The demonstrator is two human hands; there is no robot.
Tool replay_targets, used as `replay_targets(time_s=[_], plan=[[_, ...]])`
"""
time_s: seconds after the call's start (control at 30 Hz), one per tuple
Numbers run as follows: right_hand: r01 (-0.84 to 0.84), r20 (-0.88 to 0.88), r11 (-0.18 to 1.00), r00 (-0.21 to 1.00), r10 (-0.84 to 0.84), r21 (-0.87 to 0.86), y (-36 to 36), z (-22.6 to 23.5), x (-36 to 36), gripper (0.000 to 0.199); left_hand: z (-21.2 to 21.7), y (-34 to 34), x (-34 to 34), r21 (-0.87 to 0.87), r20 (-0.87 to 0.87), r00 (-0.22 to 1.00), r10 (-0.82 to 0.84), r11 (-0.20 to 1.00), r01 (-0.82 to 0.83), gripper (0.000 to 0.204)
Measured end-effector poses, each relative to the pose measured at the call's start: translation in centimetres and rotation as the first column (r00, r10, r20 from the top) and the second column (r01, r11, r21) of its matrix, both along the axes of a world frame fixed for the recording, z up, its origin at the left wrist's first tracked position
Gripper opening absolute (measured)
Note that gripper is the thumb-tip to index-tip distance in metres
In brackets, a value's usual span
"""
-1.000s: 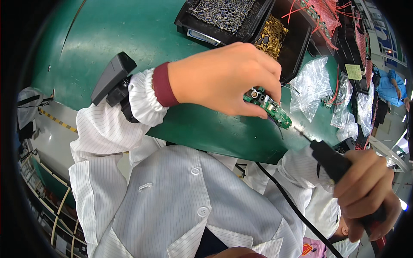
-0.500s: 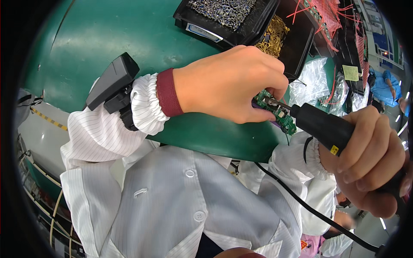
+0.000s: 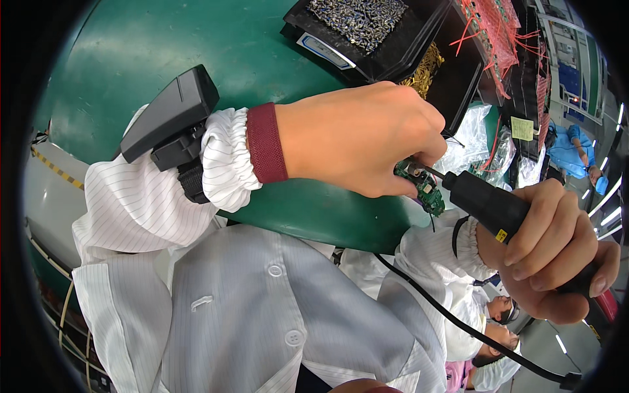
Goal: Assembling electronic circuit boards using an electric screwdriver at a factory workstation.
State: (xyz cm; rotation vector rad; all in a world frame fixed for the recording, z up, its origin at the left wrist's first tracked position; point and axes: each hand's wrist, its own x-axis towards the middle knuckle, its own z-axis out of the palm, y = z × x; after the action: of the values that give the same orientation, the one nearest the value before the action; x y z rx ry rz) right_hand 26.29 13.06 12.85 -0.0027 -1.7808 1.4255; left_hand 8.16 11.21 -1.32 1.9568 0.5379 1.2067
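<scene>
My left hand (image 3: 373, 141), with a maroon band at the wrist, pinches a small green circuit board (image 3: 430, 196) above the near edge of the table. My fingers hide part of the board. My right hand (image 3: 557, 245) is wrapped round the black handle of a corded electric screwdriver (image 3: 488, 204). Its thin bit points left and meets the board close to my left fingertips. Whether a screw sits under the tip is too small to tell. A black boxy device (image 3: 173, 114) is strapped to my left forearm.
On the green table (image 3: 216, 46), a black bin (image 3: 327, 49) holds many silver screws. Beside it lie brass-coloured pieces (image 3: 426, 71) in another bin. Clear plastic bags (image 3: 466, 137) and red wires (image 3: 498, 52) are at right. The black cord (image 3: 452, 318) crosses my lap; co-workers sit beyond.
The view has shifted slightly. The board is tilted differently in my left hand, with less of its face showing. The screwdriver stays at the board, in my right hand.
</scene>
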Motion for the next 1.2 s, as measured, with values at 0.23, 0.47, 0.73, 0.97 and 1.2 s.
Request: replay_targets(time_s=[0.23,0.47,0.73,0.97,1.2], plan=[[-0.008,0.025,1.0,1.0,0.007,0.03,0.5,0.3,-0.2,0.035,0.1,0.7,1.1,0.029,0.039,0.998,-0.051,0.998,0.05,0.026],[-0.462,-0.25,0.878,0.842,0.478,0.121,2.4,-1.9,-3.3,0.035,0.1,0.1,0.3,0.02,0.053,0.998,-0.015,1.0,0.014,0.028],[-0.432,-0.294,0.898,0.851,0.435,0.079,2.2,-2.8,-3.9,0.037,-0.2,-0.6,-0.2,-0.027,0.018,1.0,0.008,1.0,-0.007,0.028],[-0.352,-0.224,0.935,0.91,0.35,0.034,1.9,-1.0,-2.9,0.033,0.0,-0.7,-0.1,-0.011,0.018,1.0,0.022,1.0,-0.021,0.028],[-0.257,-0.045,0.966,0.966,0.256,-0.007,0.3,0.3,-2.0,0.036,-0.8,-0.4,0.4,-0.001,0.044,0.999,-0.004,1.0,0.004,0.028]])
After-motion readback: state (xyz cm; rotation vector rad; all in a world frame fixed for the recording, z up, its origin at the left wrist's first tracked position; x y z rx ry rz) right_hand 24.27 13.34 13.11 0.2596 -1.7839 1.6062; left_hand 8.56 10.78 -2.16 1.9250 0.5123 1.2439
